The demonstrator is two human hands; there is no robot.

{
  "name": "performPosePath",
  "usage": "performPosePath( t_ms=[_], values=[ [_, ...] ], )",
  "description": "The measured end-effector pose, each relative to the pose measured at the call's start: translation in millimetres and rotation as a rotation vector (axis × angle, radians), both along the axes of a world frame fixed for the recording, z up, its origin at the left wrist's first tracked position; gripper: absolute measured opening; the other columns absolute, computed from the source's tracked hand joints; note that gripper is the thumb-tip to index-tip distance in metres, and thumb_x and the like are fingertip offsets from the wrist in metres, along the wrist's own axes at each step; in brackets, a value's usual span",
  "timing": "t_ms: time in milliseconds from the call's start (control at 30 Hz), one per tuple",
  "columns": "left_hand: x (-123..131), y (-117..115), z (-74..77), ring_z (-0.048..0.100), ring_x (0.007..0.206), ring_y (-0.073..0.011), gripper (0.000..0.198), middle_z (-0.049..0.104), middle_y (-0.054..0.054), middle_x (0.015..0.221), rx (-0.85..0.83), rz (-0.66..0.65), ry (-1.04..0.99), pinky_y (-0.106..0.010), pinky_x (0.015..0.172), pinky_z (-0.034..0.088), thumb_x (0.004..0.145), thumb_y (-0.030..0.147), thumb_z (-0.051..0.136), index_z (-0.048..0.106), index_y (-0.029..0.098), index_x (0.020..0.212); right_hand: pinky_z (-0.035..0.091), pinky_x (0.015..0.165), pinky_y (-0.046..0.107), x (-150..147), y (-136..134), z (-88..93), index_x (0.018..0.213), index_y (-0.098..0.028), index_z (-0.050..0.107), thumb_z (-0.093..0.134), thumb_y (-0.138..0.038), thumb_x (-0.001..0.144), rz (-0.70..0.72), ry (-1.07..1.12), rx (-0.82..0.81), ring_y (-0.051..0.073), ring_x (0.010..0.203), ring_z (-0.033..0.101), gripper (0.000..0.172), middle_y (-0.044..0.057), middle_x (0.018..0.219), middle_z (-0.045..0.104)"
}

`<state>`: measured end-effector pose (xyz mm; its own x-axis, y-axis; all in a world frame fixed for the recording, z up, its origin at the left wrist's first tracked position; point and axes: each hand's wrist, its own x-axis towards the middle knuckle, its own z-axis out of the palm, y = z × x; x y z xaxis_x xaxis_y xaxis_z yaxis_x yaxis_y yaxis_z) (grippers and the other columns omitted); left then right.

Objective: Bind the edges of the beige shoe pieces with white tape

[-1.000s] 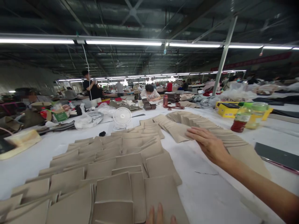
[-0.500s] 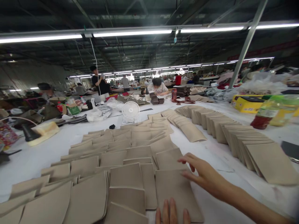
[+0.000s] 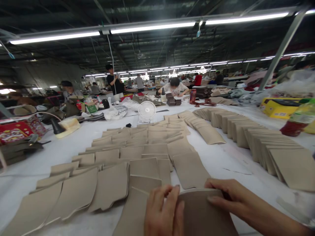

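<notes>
Across a white worktable [image 3: 36,157] spread with beige pieces, we lift the nearest beige panel [image 3: 204,213] at the front edge; left hand [image 3: 163,213] and right hand [image 3: 232,200] pinch its top rim. It looks light, bendy, best held by the edges.

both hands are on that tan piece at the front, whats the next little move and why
Probably lift the tan piece clear of the spread-out pieces. Both the left hand and the right hand grip its raised far edge, so it is already peeling off the white table.
</notes>
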<state>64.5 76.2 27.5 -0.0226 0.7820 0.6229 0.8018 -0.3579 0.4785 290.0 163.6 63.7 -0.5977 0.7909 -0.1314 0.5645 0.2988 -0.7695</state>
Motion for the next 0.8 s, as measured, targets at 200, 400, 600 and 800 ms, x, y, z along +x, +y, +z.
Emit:
performPosePath(
  t_ms=[200, 400, 600, 800],
  values=[
    [-21.3, -15.7, 23.9, 0.06, 0.068, -0.013, 0.021, 0.067, 0.002, 0.066, -0.97, -0.274, -0.395, -0.022, 0.059, 0.037, 0.08, 0.023, 0.057, 0.076, 0.017, 0.074, 0.044, 0.074, 0.031, -17.7, -60.0, -29.0, 0.091, -0.022, 0.064, 0.052, -0.049, 0.089, 0.114, -0.036, -0.198, 0.028, 0.091, 0.061, 0.029, 0.005, 0.094, 0.068],
    [-39.7, -48.6, 14.7, 0.046, 0.062, -0.0098, 0.024, 0.057, 0.003, 0.064, -1.227, -0.403, -0.642, -0.021, 0.055, 0.033, 0.078, 0.029, 0.06, 0.075, 0.011, 0.079, 0.044, 0.077, 0.032, -26.2, -86.3, -48.2, 0.09, -0.024, 0.064, 0.05, -0.048, 0.094, 0.185, -0.038, -0.257, 0.028, 0.097, 0.06, 0.028, 0.003, 0.101, 0.069],
    [-44.8, -50.7, 10.9, 0.045, 0.064, -0.0093, 0.021, 0.055, 0.003, 0.065, -1.206, -0.447, -0.612, -0.021, 0.057, 0.032, 0.077, 0.028, 0.061, 0.074, 0.011, 0.078, 0.042, 0.077, 0.033, -33.2, -84.2, -49.4, 0.091, -0.025, 0.062, 0.049, -0.042, 0.096, 0.239, -0.1, -0.17, 0.027, 0.097, 0.06, 0.022, 0.003, 0.104, 0.068],
    [-47.6, -47.7, -0.2, 0.041, 0.057, -0.0078, 0.019, 0.05, 0.005, 0.059, -1.274, -0.442, -0.72, -0.022, 0.054, 0.03, 0.069, 0.024, 0.062, 0.073, 0.01, 0.075, 0.042, 0.077, 0.033, -43.0, -88.6, -45.6, 0.106, -0.028, 0.06, 0.049, -0.019, 0.094, 0.328, -0.091, 0.073, 0.023, 0.091, 0.058, 0.019, 0.003, 0.103, 0.061]
  ],
)
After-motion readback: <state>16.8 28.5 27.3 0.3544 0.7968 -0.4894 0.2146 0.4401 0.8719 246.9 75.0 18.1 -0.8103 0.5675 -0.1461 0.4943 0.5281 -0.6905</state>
